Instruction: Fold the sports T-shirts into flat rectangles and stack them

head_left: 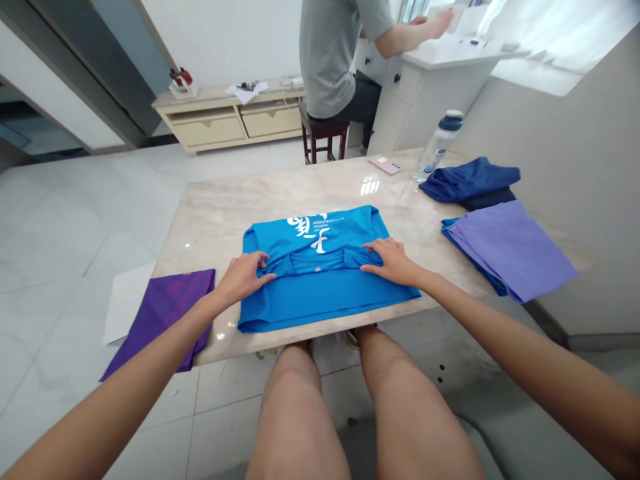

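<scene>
A bright blue T-shirt (330, 297) with white lettering lies folded on the marble-patterned table, its print upside down to me. Across its middle runs a bunched, partly rolled band of fabric. My left hand (244, 275) grips the left end of that band between thumb and fingers. At the right end, my right hand (394, 261) has thumb and fingers curled around the same band. Both hands rest low on the cloth, roughly level with each other.
Purple cloth (173, 303) overhangs the table's left edge. On the right lie a lavender folded cloth (515, 250) and dark blue clothing (473, 179), near a water bottle (440, 147) and a phone (385, 165). Beyond the table (215, 200), a person (330, 60) sits on a stool.
</scene>
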Available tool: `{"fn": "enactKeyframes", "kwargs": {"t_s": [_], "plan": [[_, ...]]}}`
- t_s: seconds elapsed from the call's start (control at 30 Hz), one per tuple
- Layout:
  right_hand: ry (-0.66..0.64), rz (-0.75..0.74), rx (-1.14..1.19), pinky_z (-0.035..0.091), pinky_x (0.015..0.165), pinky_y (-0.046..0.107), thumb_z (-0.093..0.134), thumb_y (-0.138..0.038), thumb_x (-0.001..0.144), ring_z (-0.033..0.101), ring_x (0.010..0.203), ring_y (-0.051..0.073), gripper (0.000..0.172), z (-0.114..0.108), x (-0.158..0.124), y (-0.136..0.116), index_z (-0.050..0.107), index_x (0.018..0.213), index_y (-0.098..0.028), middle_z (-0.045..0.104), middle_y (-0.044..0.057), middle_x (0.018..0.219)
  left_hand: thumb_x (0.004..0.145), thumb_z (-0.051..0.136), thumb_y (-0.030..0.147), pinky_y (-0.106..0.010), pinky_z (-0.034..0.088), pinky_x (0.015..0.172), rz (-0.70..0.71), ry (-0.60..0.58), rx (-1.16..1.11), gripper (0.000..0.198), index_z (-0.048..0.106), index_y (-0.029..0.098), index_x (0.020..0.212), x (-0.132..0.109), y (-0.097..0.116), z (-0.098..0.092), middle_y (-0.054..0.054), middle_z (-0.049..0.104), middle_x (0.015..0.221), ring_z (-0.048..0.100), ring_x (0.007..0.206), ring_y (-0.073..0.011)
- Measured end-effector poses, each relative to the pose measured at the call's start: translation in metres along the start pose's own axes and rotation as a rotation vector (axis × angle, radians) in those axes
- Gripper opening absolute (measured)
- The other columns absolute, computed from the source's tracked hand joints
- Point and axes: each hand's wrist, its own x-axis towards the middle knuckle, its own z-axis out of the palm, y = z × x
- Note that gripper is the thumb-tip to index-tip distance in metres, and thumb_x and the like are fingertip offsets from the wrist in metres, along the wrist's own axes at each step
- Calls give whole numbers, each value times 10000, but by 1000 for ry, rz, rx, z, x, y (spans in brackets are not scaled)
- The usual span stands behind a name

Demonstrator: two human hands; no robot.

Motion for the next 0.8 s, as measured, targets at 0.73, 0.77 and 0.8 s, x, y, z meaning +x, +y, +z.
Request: {"fn": "enactKeyframes", "kwargs": {"t_s": [0.73, 0.77, 0.8], "plan": [[-102, 123, -153, 394, 1012, 364, 633, -120, 938, 670, 1181, 276, 271, -52, -66, -57, 793, 1135, -213, 810, 75, 1144, 1071, 564, 199, -370, 441, 927, 377, -25, 387, 162, 721, 221, 1039, -111, 47, -25, -96, 757, 1073, 658, 1083, -266], [-90, 127, -167, 407, 1018, 362, 630, -135, 953, 672, 1189, 276, 278, -61, -64, -63, 792, 1165, -215, 812, 76, 1152, 1072, 559, 204, -365, 454, 943, 335, -65, 392, 176, 733, 223, 1058, -111, 54, -34, -102, 764, 1105, 666, 1123, -268], [-87, 132, -180, 421, 1022, 358, 626, -150, 970, 672, 1203, 277, 284, -70, -60, -71, 790, 1192, -216, 812, 78, 1168, 1072, 554, 208, -360, 467, 965, 284, -110, 396, 194, 747, 226, 1084, -109, 61, -44, -106, 770, 1146, 673, 1165, -270]]}}
